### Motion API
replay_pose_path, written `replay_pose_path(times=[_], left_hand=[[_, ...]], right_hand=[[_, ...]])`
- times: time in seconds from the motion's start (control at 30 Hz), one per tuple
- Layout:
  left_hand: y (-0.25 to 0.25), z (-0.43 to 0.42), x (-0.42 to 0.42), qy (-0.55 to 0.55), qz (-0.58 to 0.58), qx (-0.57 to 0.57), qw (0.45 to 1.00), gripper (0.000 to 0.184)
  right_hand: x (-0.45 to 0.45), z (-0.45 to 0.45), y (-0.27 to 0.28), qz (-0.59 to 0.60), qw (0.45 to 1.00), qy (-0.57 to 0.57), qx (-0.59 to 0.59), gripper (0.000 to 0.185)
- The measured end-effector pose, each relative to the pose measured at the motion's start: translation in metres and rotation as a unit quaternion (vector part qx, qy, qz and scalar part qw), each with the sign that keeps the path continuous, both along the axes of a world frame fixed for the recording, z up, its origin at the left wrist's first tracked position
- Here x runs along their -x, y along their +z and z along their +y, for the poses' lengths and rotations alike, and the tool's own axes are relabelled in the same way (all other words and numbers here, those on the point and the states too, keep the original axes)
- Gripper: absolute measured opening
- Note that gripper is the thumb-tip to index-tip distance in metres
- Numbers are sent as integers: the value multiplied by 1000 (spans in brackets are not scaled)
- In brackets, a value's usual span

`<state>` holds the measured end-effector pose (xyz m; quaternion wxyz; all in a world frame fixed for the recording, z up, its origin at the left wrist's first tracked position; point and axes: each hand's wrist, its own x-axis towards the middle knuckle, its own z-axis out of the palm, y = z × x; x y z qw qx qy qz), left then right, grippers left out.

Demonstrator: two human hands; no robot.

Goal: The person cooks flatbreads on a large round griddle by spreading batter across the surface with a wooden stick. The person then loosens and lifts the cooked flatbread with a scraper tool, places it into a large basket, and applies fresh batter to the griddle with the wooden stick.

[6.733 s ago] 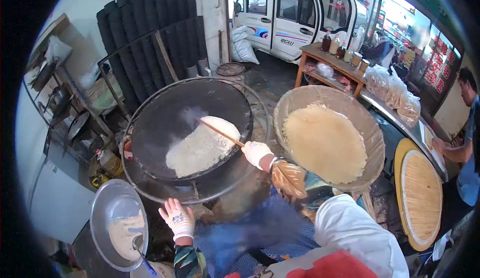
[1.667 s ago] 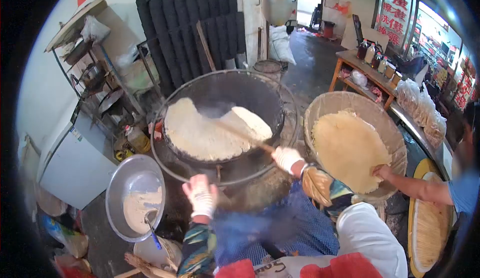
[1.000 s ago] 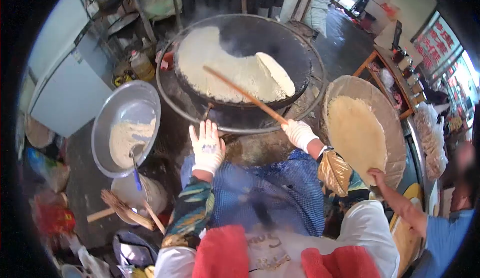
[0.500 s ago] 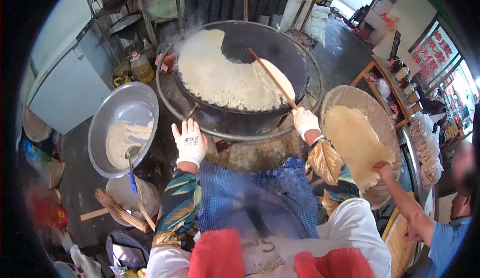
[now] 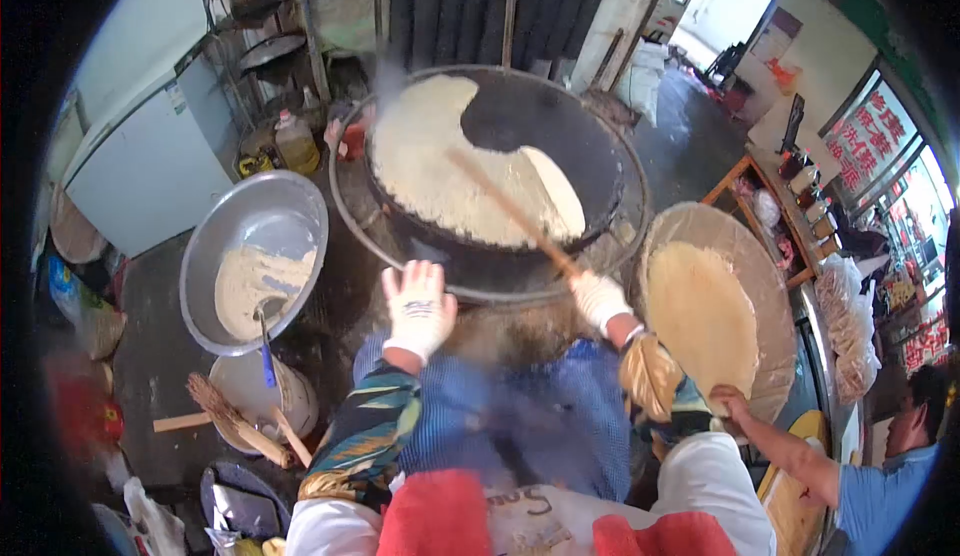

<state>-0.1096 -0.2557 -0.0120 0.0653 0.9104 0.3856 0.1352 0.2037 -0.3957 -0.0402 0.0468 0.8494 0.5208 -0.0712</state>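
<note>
My right hand (image 5: 600, 301), in a white glove, grips a long wooden stick (image 5: 510, 214). The stick reaches over the pale batter (image 5: 440, 176) spread on a large round black griddle (image 5: 530, 106); motion blurs its far end, so contact is unclear. My left hand (image 5: 418, 311), also gloved, is open with its fingers stretched out at the griddle's near side. Steam rises at the batter's far left edge. A curved strip of dark griddle surface shows beyond the batter.
At left, a metal basin (image 5: 196, 286) holds batter and a blue-handled ladle (image 5: 267, 361). Below it stands a bucket (image 5: 305, 396) with a straw brush (image 5: 232, 421). At right, a co-worker's hand (image 5: 732, 401) touches a round tray (image 5: 775, 286) bearing a thin pancake (image 5: 700, 306).
The stick's far end has swept left over the batter, and my right hand has shifted slightly left. The co-worker's hand has moved left and down along the tray. The whole view has shifted.
</note>
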Motion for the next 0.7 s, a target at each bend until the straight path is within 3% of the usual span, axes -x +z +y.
replay_pose_path(times=[0.07,0.1,0.27,0.37,0.57,0.63,0.7], left_hand=[[-24,-24,-15,-35,1,-32,999,61],[-30,-33,-17,-30,-18,-89,995,63],[-32,-22,-10,-12,38,-127,991,62],[-34,-13,-7,-7,34,-144,989,59],[-32,3,0,16,32,-144,989,54],[-39,3,3,19,47,-136,989,52],[-41,11,5,24,48,-148,988,51]], right_hand=[[-11,-2,29,-4,985,-157,-71,39],[-14,1,38,-13,985,-143,-95,39],[-7,7,30,-89,987,-81,-105,39],[-29,6,19,-100,978,-158,-90,41],[7,16,26,-45,992,-71,-94,41],[-10,8,16,-144,986,52,60,42],[-43,8,14,-63,984,-159,-44,40]])
